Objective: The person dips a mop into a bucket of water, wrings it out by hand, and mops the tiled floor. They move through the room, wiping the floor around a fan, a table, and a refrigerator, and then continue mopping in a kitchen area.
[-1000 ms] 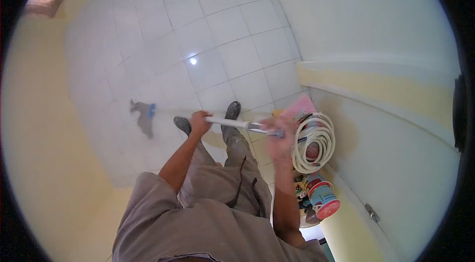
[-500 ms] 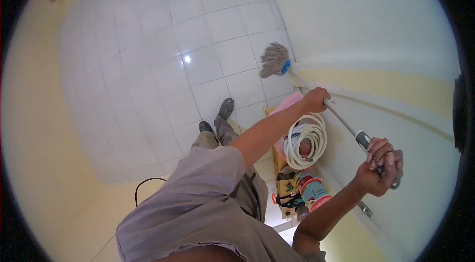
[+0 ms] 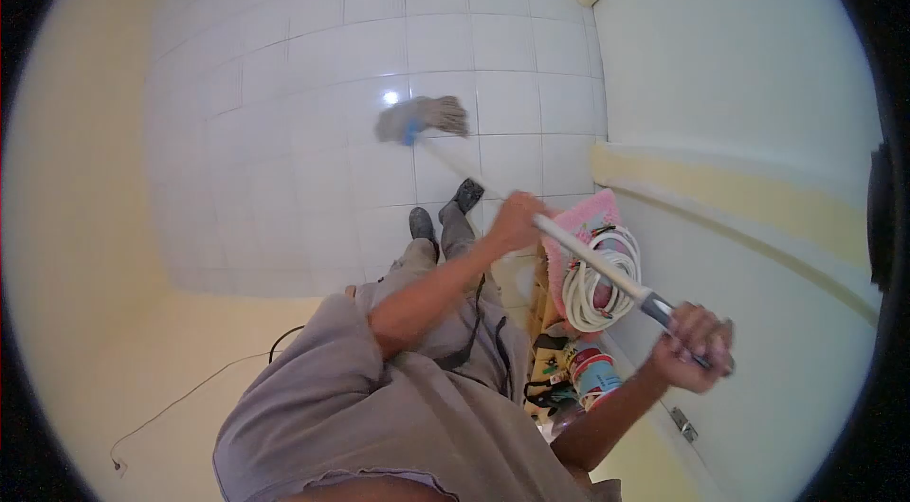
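Note:
A string mop (image 3: 438, 115) with grey strands and a blue socket lies on the tiled floor ahead of my feet, a bit blurred. Its pale handle slants down to the right across my body. My left hand (image 3: 519, 220) is wrapped round the middle of that handle. At the dark grey grip near the top end, my right hand (image 3: 697, 348) is closed on it. Below the handle, close to both hands, a coil of white hose (image 3: 580, 298) rests on a pink cloth (image 3: 592, 210).
White tiles (image 3: 284, 170) cover the floor. On the right, a wooden shelf (image 3: 540, 312) holds the hose, tools and a blue-and-red tub (image 3: 594, 374), beside a pale door (image 3: 739, 56). A thin cable (image 3: 180, 405) runs along the left wall's side.
The mop head has swept left across the tiles from beside the right wall. My left hand has moved left and slightly down; my right hand has shifted a little left.

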A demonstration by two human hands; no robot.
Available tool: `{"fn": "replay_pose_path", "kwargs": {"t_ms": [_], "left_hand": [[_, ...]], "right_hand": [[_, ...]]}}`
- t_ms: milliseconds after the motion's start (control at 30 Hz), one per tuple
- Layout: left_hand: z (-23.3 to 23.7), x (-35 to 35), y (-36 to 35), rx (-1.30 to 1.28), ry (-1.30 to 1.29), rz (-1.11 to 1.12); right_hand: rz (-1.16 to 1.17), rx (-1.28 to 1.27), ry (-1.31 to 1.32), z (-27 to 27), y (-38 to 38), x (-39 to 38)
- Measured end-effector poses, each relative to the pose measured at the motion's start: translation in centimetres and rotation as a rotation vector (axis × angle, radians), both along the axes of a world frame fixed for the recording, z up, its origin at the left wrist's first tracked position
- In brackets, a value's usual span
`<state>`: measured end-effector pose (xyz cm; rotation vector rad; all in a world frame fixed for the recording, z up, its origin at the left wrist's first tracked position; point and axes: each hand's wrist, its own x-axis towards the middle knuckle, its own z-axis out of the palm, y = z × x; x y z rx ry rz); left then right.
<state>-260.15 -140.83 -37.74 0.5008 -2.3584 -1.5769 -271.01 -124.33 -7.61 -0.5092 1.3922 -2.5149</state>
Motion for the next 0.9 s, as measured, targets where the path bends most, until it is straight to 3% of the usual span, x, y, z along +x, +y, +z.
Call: {"fn": "replay_pose_path", "kwargs": {"t_ms": [67, 133, 167, 233, 267, 333, 433, 533, 600, 667, 700, 733, 767, 800, 900], "left_hand": [[-2.1, 5.9, -3.1, -0.098, 0.038, 0.198], [-4.2, 10.8, -6.3, -0.158, -0.211, 0.289], [-6.7, 14.1, -8.1, -0.245, -0.16, 0.309], [-8.4, 20.0, -12.3, -0.453, -0.104, 0.329], [-10.1, 22.8, -14.5, -0.477, -0.247, 0.262], [-11.5, 26.9, -18.5, -0.494, -0.276, 0.346], [-8.2, 27.6, -18.7, -0.497, -0.455, 0.231], [-10.0, 24.7, -16.9, -0.476, -0.233, 0.381], [-9.8, 20.7, -14.9, -0.48, -0.171, 0.365], [-5.6, 14.5, -11.9, -0.379, -0.042, 0.291], [-6.6, 11.1, -10.0, -0.357, 0.019, 0.33], [-4.9, 7.6, -7.6, -0.334, 0.237, 0.362], [-6.4, 4.3, -5.2, -0.327, 0.303, 0.362], [-1.8, 1.0, -3.0, -0.329, 0.249, 0.271], [0.0, -7.4, 3.8, -0.142, 0.264, 0.172]], "right_hand": [[-0.046, 0.221, 0.066, -4.1, -2.4, 3.2], [0.037, -0.072, -0.419, -8.5, -3.8, 6.5], [0.001, 0.283, 0.1, -10.7, -5.4, 7.8], [0.072, 0.564, 0.397, -14.2, -8.4, 11.7], [0.182, 0.494, 0.171, -14.9, -9.6, 13.6], [0.399, 0.312, -0.403, -13.0, -13.2, 15.4], [0.496, 0.101, -0.503, -13.9, -10.9, 16.7], [0.53, 0.137, -0.287, -12.1, -10.5, 14.8], [0.425, 0.262, -0.136, -9.6, -8.2, 13.1], [0.281, 0.408, 0.206, -6.7, -5.4, 10.3], [0.168, 0.43, 0.336, -5.1, -4.1, 9.2], [0.041, 0.46, 0.459, -3.4, -2.8, 8.2], [0.026, 0.395, 0.422, -1.5, -1.6, 6.9], [0.012, 0.329, 0.388, 0.5, -0.4, 5.7], [0.075, 0.323, 0.325, 4.7, 2.5, 3.8]]}}
